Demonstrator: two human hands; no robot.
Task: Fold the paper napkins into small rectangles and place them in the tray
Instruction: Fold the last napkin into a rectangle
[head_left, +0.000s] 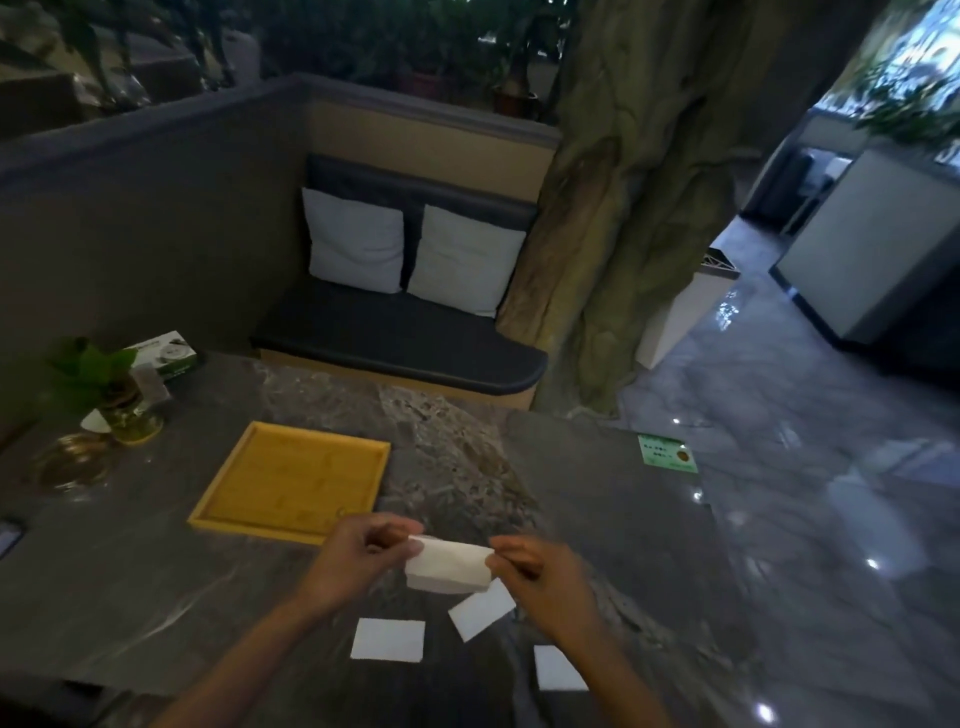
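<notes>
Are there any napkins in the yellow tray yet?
No, the square yellow wooden tray holds nothing, while three folded white paper napkins lie on the dark marble table near the person.

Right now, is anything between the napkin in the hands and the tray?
Nothing visible. The napkin, held by the left hand and right hand, sits just right of the tray's near corner; only bare table lies between. The tray looks empty.

My right hand (545, 577) covers a corner of one folded napkin (480, 608); another napkin (556, 667) is partly behind my forearm. The green card (666, 453) is too blurred to read.
</notes>
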